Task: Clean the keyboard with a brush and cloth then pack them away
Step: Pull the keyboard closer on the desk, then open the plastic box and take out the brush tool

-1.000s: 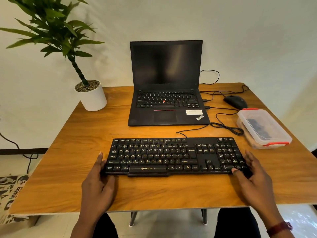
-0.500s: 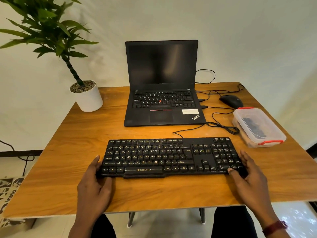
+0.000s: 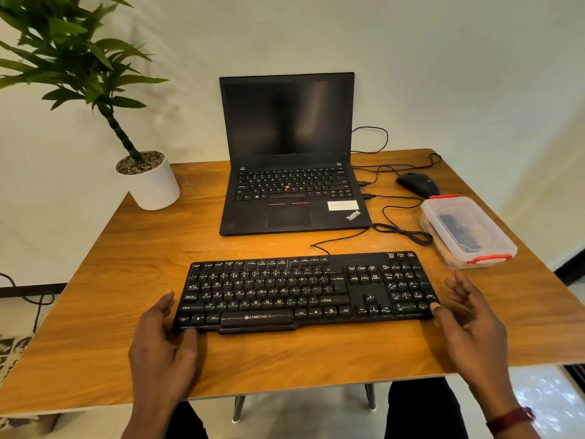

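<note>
A black Zebronics keyboard (image 3: pixel 304 289) lies flat near the front of the wooden table (image 3: pixel 95 312). My left hand (image 3: pixel 161 346) rests at its left end, thumb touching the front left corner, fingers spread. At the right end, my right hand (image 3: pixel 471 321) has its thumb at the front right corner and its fingers lifted off and apart. A clear plastic box with red clips (image 3: pixel 465 232) sits lidded at the right, dark items showing through it. No brush or cloth is visible outside it.
An open black laptop (image 3: pixel 288 172) stands behind the keyboard, screen dark. A black mouse (image 3: pixel 418 183) and looped cables (image 3: pixel 405 232) lie to its right. A potted plant in a white pot (image 3: pixel 152 182) occupies the back left corner. The table's front edge is just below my hands.
My right hand's fingers have lifted off the keyboard's right end and spread. The left hand stays at the left end. The view has shifted slightly.
</note>
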